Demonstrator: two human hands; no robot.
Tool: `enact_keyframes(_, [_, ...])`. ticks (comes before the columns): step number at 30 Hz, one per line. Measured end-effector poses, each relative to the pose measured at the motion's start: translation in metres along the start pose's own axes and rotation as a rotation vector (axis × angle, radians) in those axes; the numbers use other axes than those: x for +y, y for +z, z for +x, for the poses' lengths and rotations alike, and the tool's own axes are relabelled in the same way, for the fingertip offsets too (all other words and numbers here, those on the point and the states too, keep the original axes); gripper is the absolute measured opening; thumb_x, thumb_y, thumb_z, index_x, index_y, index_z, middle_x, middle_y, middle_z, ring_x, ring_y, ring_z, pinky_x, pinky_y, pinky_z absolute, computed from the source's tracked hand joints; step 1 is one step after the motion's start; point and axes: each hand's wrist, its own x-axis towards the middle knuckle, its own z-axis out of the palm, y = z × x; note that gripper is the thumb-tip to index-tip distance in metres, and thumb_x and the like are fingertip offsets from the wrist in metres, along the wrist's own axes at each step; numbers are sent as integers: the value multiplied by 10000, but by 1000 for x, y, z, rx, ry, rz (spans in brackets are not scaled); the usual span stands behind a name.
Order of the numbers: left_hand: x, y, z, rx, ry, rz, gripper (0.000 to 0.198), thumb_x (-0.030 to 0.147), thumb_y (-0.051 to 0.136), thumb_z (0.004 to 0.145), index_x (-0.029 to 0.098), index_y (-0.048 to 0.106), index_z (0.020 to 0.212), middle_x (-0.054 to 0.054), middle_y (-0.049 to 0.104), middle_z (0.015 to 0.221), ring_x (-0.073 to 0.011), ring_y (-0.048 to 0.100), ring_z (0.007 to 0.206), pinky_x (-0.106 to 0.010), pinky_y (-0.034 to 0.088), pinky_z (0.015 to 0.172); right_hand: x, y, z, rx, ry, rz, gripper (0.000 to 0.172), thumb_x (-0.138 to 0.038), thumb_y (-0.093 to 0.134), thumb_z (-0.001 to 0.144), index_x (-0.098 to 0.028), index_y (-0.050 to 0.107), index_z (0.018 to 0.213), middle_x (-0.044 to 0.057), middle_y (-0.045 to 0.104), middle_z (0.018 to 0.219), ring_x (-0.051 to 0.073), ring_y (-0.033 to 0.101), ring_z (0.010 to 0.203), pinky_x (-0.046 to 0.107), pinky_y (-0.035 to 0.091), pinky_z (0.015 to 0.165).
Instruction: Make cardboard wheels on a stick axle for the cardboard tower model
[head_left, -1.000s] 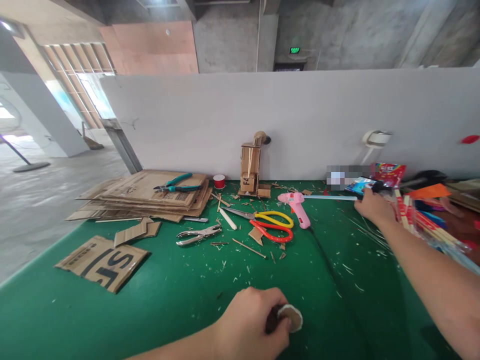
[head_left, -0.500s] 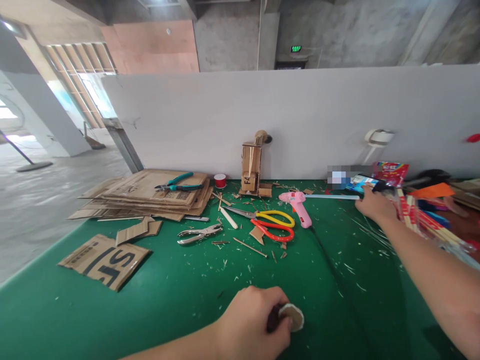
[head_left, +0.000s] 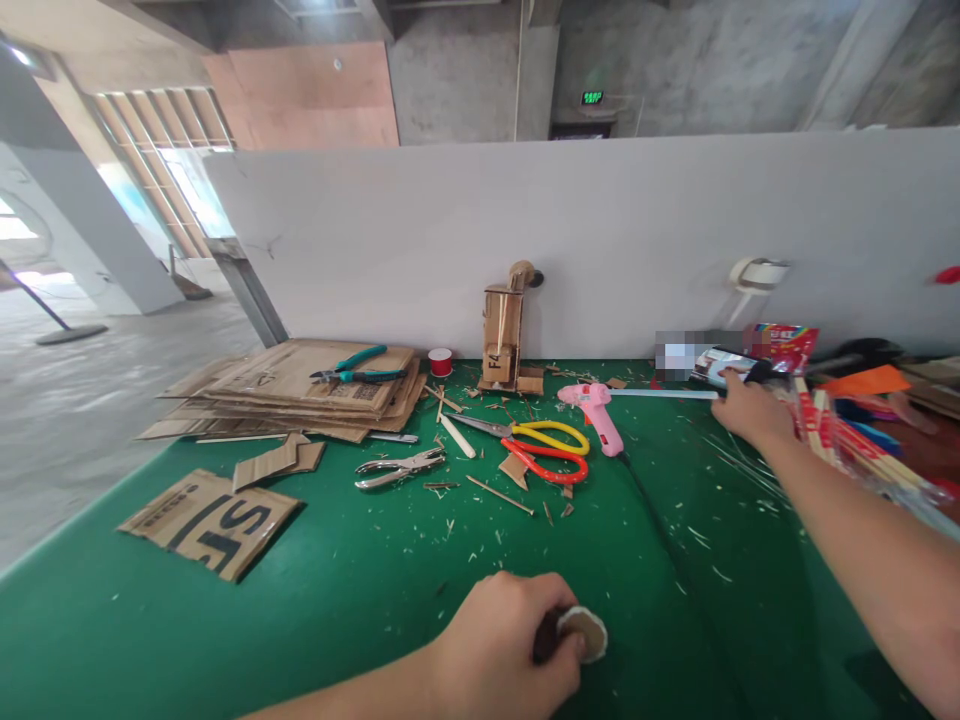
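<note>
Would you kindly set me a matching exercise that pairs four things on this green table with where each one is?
Things:
1. pliers
2. glue gun
3. red spool
4. disc

Places:
A. in the left hand
B. on the cardboard stack
C. by the wall, left of the cardboard model
D. just right of the scissors

Pairs: 1-B, 2-D, 3-C, 4-A

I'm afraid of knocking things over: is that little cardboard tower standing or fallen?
Standing. The cardboard tower rises upright from its base on the green table, close to the white panel behind.
</note>
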Motion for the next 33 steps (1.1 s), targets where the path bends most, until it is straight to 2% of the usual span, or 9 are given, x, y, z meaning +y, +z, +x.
enact_keyframes(7, [0,0,0,-7,-6,-6,141,215,505,758,199,614,847,18,636,694,-92,518,563,-172,362,500,-1,-2,-3,21,4,9,537,-318,319,895,-96,332,1383,251,560,1173,372,555,1084,416,433,829])
enact_keyframes(12, [1,-1,0,-1,-4,9,138,216,498,763,198,612,839,16,632,689,-93,514,562,-173,360,500,-1,-2,-3,18,8,17,517,-326,337,895,-102,361,1360,255,563,1167,373,564,1065,413,432,809])
enact_keyframes(33, [-2,2,0,7,-3,-26,128,226,503,760,213,610,829,30,631,683,-83,495,554,-171,349,502,-3,-6,-5,-17,17,31,554,-346,299,918,-131,271,1428,280,510,1222,380,531,1093,398,374,763])
